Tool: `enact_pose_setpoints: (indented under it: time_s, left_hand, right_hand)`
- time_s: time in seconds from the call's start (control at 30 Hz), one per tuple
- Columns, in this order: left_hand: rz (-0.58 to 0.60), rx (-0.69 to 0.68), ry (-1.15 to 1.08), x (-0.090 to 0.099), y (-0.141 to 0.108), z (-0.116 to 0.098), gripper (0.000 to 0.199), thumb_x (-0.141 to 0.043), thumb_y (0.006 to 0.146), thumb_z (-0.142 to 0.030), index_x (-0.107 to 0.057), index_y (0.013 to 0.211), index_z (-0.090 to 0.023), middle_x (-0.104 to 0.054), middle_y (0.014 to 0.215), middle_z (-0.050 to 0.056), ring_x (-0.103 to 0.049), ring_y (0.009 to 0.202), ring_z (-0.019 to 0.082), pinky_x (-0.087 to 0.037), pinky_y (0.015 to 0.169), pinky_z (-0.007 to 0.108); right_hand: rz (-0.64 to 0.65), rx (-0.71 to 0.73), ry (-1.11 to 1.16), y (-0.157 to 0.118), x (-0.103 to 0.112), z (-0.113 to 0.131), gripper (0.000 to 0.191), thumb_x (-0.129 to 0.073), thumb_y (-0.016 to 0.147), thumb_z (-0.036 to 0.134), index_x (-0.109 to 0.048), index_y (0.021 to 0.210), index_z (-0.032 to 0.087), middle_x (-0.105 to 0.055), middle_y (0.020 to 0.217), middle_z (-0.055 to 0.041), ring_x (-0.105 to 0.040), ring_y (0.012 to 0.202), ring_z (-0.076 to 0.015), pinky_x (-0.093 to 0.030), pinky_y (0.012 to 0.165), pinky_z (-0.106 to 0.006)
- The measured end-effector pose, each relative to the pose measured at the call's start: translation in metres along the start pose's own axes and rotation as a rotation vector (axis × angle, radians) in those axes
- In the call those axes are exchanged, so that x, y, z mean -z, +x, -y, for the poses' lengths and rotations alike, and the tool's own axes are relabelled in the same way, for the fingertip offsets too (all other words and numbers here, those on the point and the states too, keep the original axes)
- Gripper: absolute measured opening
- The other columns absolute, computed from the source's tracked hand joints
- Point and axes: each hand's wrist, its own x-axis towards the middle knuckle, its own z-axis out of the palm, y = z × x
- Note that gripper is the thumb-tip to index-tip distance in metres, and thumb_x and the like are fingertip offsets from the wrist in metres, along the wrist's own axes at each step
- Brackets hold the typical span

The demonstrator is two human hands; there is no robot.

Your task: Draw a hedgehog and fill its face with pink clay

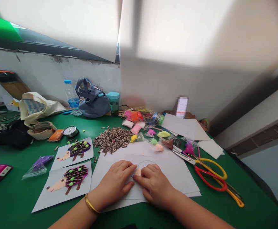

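White paper sheets [177,171] lie on the green table, the top one with a round outline drawn on it. A small piece of peach clay [138,172] sits at the outline's left side. My left hand [116,179] rests on the paper left of the clay, fingers apart, holding nothing. From the right, my right hand [155,184] presses the clay against the paper with its index finger; its other fingers are curled. Left of the sheets are two hedgehog pictures [75,152] with seed spines and green dots.
Sunflower seeds [112,139] are heaped behind the paper. Bagged coloured clay [135,117] lies farther back. Scissors with red and yellow handles [210,178] are at the right. A blue-grey bag [93,101], a bottle [71,97] and a cup [114,103] stand by the wall.
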Motion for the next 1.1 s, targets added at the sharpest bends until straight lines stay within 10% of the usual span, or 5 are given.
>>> enact_pose_setpoints:
  time_s: [1.1]
  left_hand:
    - [-0.005, -0.048, 0.003, -0.0001, -0.0046, 0.0053, 0.035, -0.062, 0.086, -0.017, -0.063, 0.12, -0.024, -0.062, 0.125, 0.008, -0.058, 0.114, 0.025, -0.049, 0.101, 0.044]
  right_hand:
    - [-0.142, -0.053, 0.119, -0.0024, -0.0019, -0.0079, 0.045, -0.052, 0.073, 0.009, -0.067, 0.111, 0.024, -0.054, 0.087, -0.0048, -0.049, 0.082, -0.0211, -0.032, 0.074, -0.036]
